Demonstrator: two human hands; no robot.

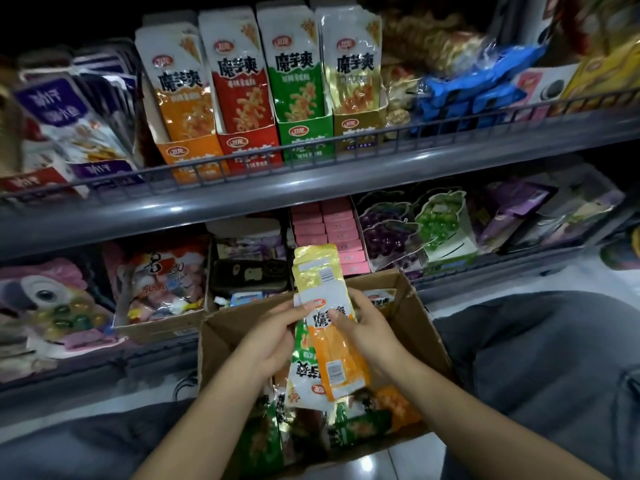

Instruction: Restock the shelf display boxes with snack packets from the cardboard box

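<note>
1. I see the upper shelf [311, 188] carrying four display boxes [304, 133], orange, red, green and yellow.
2. The cardboard box [415, 327] sits between my knees, with packets inside.
3. My left hand [270, 341] and right hand [367, 327] both grip a stack of snack packets [332, 348] above it.

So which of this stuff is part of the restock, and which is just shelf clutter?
Job:
cardboard box
handful of snack packets, held by left hand and right hand
four display boxes

Just there:
pink boxes
grape-shaped packs
blue packets
</note>
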